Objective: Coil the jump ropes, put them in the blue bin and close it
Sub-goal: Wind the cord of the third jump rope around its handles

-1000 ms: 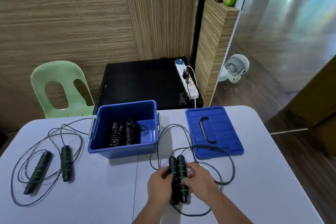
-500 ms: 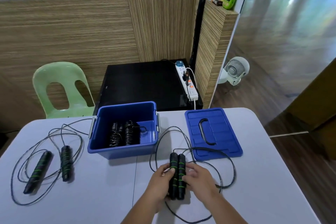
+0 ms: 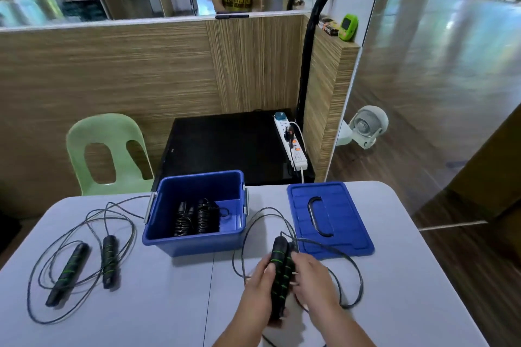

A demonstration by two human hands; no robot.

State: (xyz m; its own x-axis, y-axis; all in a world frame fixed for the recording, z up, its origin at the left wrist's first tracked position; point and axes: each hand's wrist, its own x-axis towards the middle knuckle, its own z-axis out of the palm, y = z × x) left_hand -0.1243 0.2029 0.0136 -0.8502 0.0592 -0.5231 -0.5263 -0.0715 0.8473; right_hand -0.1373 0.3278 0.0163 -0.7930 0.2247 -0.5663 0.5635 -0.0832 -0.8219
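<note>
Head view: the left hand (image 3: 258, 287) and right hand (image 3: 313, 282) are both gripping the paired black handles (image 3: 279, 267) of a jump rope, fingers curling round them from either side. Against half a second ago, the handles are sitting tighter together, one now partly covering the other, and the left thumb is lying across the nearer one. The cord (image 3: 356, 270) is looping out to the right of the right fingers, over the table (image 3: 141, 315). The blue bin (image 3: 194, 244) is standing open just beyond and left of the left fingers, with coiled ropes (image 3: 194, 218) inside; its lid (image 3: 349, 234) is lying just beyond the right fingers. A second rope (image 3: 67, 273) is sprawling uncoiled well to the left of the left fingers. The handles' near ends are hiding under the palms, the cord is vanishing beneath the right hand, and both forearms are being cut off by the bottom edge
</note>
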